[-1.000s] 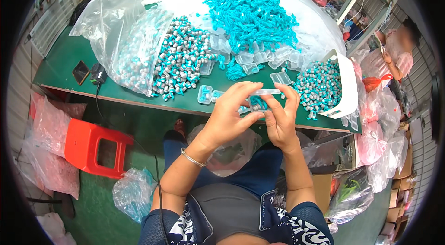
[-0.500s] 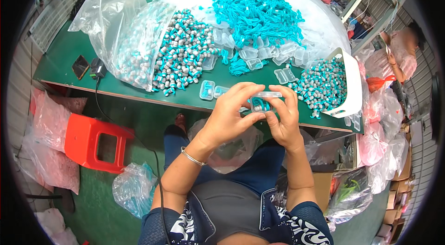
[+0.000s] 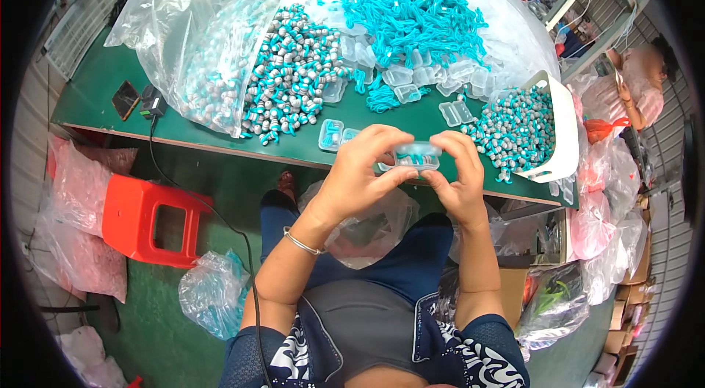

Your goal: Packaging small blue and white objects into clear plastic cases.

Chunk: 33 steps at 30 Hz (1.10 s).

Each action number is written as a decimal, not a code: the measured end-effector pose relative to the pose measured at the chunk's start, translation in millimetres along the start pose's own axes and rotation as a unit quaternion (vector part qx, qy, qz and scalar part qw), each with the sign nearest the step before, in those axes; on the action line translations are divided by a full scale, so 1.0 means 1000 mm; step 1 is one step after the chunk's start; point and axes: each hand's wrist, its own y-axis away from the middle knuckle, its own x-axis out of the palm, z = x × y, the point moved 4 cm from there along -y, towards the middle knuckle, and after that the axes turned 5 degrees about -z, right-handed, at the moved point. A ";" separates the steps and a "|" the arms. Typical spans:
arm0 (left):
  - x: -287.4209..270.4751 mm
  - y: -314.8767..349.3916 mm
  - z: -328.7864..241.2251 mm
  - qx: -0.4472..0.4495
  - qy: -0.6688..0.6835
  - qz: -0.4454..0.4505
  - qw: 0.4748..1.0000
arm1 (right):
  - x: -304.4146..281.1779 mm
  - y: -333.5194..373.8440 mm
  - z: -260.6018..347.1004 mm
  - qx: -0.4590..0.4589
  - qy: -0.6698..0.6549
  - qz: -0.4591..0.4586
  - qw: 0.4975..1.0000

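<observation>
Both my hands hold one small clear plastic case [image 3: 416, 156] with teal pieces inside, just in front of the green table's [image 3: 103, 87] near edge. My left hand [image 3: 363, 171] pinches its left end, and my right hand [image 3: 459, 179] grips its right end. On the table lie an open clear case [image 3: 331, 135], a heap of grey and teal earplugs [image 3: 290, 80], a pile of teal cords [image 3: 407, 10] and several empty clear cases [image 3: 411, 76]. A white basket [image 3: 564, 131] at the right holds more earplugs.
A large clear bag of earplugs [image 3: 198, 50] lies at the table's left, with a phone [image 3: 125, 99] and a charger with a black cable [image 3: 153, 103]. A red stool [image 3: 150, 219] stands on the floor at left. Plastic bags surround my legs. Another person [image 3: 631, 87] sits at far right.
My hands have drawn slightly closer together around the clear case and stay just in front of the table edge. The camera view has shifted a little.
</observation>
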 end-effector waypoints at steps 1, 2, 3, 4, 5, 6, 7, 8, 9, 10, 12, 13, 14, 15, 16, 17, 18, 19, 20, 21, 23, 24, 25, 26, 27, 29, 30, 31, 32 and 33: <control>0.000 0.001 0.003 0.005 -0.008 0.008 1.000 | 0.001 -0.001 0.000 -0.013 -0.006 0.016 1.000; 0.000 0.001 0.004 0.009 -0.015 0.015 1.000 | 0.003 -0.001 0.002 0.010 -0.027 0.013 1.000; 0.000 0.002 0.003 0.013 -0.024 0.013 1.000 | 0.004 -0.001 0.002 0.013 -0.024 0.017 0.999; 0.001 0.002 0.001 0.017 -0.033 0.011 0.999 | 0.005 -0.001 0.001 0.015 -0.021 0.021 0.999; 0.001 0.002 0.000 0.021 -0.041 0.010 0.999 | 0.006 -0.001 0.001 0.017 -0.018 0.025 0.999; 0.001 0.002 0.000 0.036 -0.064 0.013 0.997 | 0.008 -0.001 0.000 0.023 -0.030 0.027 0.999; 0.000 0.002 0.001 0.052 -0.087 0.017 0.995 | 0.010 0.000 0.000 0.029 -0.042 0.029 0.998; -0.001 0.003 0.001 0.067 -0.110 0.021 0.991 | 0.011 0.001 -0.001 0.035 -0.054 0.031 0.997; -0.002 0.003 0.002 0.071 -0.109 0.026 0.991 | 0.013 0.003 -0.001 0.035 -0.056 0.031 0.997; -0.002 0.003 0.002 0.075 -0.107 0.030 0.991 | 0.015 0.005 -0.001 0.035 -0.059 0.031 0.997; -0.005 0.005 0.005 0.074 -0.095 0.029 0.992 | 0.018 0.006 0.001 0.030 -0.052 0.035 0.998; -0.006 0.007 0.010 0.070 -0.084 0.023 0.994 | 0.020 0.006 0.002 0.026 -0.042 0.039 0.998; -0.007 0.009 0.015 0.065 -0.073 0.016 0.995 | 0.023 0.006 0.003 0.021 -0.033 0.043 0.998; -0.009 0.010 0.019 0.059 -0.084 0.013 0.995 | 0.025 0.005 0.002 0.029 -0.040 0.051 0.997; -0.011 0.011 0.023 0.054 -0.096 0.009 0.994 | 0.029 0.003 0.000 0.038 -0.047 0.060 0.996; -0.014 0.011 0.027 0.048 -0.108 0.005 0.993 | 0.033 0.001 -0.003 0.047 -0.054 0.068 0.995; -0.018 0.009 0.029 0.069 -0.132 -0.013 0.989 | 0.037 -0.003 -0.005 0.035 -0.042 0.070 0.996; -0.022 0.006 0.031 0.089 -0.156 -0.032 0.983 | 0.042 -0.008 -0.009 0.024 -0.030 0.072 0.997; -0.026 0.004 0.033 0.110 -0.180 -0.050 0.976 | 0.046 -0.011 -0.013 0.012 -0.019 0.074 0.997; -0.031 0.003 0.035 0.113 -0.205 -0.053 0.971 | 0.050 -0.014 -0.016 0.013 -0.024 0.074 0.997; -0.042 0.001 0.038 0.120 -0.253 -0.059 0.958 | 0.058 -0.018 -0.023 0.016 -0.036 0.074 0.996; -0.048 0.003 0.045 0.128 -0.291 -0.053 0.947 | 0.058 -0.019 -0.030 0.029 -0.028 0.077 0.996; -0.050 0.005 0.049 0.120 -0.309 -0.047 0.942 | 0.055 -0.019 -0.039 0.044 -0.018 0.053 0.997; -0.052 0.006 0.052 0.112 -0.327 -0.041 0.937 | 0.052 -0.019 -0.052 0.050 0.008 0.037 0.998; -0.052 0.006 0.053 0.106 -0.339 -0.035 0.934 | 0.046 -0.020 -0.066 0.057 0.039 0.021 0.997; -0.050 0.007 0.055 0.097 -0.341 -0.026 0.935 | 0.037 -0.020 -0.094 0.048 0.142 0.001 0.989; -0.049 0.008 0.055 0.092 -0.343 -0.022 0.935 | 0.037 -0.023 -0.099 0.027 0.186 0.005 0.982; -0.048 0.007 0.055 0.094 -0.347 -0.024 0.933 | 0.038 -0.025 -0.104 0.017 0.218 0.006 0.976; -0.047 0.006 0.055 0.096 -0.350 -0.025 0.932 | 0.040 -0.027 -0.108 0.007 0.250 0.007 0.968; -0.047 0.006 0.055 0.096 -0.356 -0.025 0.929 | 0.043 -0.028 -0.109 -0.002 0.279 0.008 0.960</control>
